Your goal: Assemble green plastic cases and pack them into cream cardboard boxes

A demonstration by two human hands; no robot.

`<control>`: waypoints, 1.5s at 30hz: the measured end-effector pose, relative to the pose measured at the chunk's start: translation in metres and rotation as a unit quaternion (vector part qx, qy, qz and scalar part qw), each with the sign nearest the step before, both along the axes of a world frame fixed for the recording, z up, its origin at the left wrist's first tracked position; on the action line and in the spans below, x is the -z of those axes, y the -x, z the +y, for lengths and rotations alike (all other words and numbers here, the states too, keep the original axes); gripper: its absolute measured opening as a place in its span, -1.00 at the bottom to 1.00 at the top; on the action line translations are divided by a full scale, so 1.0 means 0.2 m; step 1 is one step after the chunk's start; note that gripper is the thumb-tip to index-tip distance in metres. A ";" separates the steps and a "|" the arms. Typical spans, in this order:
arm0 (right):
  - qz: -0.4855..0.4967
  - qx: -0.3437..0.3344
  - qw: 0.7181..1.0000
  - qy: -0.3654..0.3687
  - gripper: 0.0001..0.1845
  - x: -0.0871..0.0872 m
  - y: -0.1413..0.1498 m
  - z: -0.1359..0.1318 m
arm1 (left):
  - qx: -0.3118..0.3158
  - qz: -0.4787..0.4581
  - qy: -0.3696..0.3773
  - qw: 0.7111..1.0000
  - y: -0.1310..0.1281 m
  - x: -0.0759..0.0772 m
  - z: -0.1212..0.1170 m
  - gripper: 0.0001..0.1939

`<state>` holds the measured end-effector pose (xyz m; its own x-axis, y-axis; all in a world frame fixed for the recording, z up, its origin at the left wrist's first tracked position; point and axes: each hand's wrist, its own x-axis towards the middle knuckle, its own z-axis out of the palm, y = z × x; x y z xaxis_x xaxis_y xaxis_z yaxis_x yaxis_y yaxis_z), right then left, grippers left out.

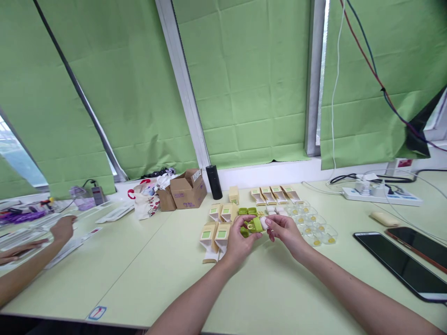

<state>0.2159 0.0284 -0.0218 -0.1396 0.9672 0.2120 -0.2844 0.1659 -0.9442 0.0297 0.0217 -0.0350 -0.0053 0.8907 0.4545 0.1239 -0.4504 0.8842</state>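
Largest of all, we see green curtains [251, 83] hanging beyond both hands. Below them, the pale table [167, 270] spreads under our forearms. Well to the left of our hands, another person's hand [63, 228] reaches over white sheets [64, 251]. An open cardboard box [186, 191] sits beyond our left hand, off to its left. Far to the right of our right hand we find a big black phone [401, 263], and beyond that hand a white power strip [401, 197].

Our left hand [239, 242] is curled narrow around a small green case [256, 225]; our right hand [288, 232] pinches a white piece [264, 223] at the case's right end. We cannot tell whether the two are joined. Clear plastic cups [329, 234] with yellow bits inside lie just right of our right hand. Small cream boxes [207, 235] with green labels stand just left of our left hand, more beyond. Other green cases [247, 211] rest just past our left fingers.
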 end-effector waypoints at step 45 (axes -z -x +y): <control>-0.241 0.136 0.885 -0.373 -0.55 0.05 -0.01 -0.06 | 0.257 -0.221 0.123 0.933 -0.03 -0.06 -0.01 -0.47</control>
<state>0.2188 0.0173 -0.0308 -0.1723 0.5942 0.7856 0.2682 0.7957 -0.5430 0.0362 0.0202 -0.0233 0.3129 0.9042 0.2908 -0.4539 -0.1266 0.8820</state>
